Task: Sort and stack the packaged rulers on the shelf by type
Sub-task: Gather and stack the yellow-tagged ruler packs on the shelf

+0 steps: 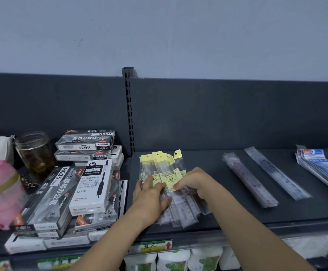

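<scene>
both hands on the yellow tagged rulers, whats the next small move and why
Probably press the yellow-tagged rulers together between the left hand and right hand to square them into one stack: they lie fanned and crooked, while the reddish stack further right looks neat.

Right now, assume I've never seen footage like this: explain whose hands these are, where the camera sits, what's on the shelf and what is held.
No machine here: a person works bare-handed, filmed by one camera worn on their head, looking down. The dark shelf carries a loose pile of yellow-labelled ruler packets, with a reddish ruler stack, a clear ruler packet and blue-labelled packs to its right, pen boxes and a glass jar to its left. The left hand rests flat on the pile; the right hand pinches the packets.
</scene>
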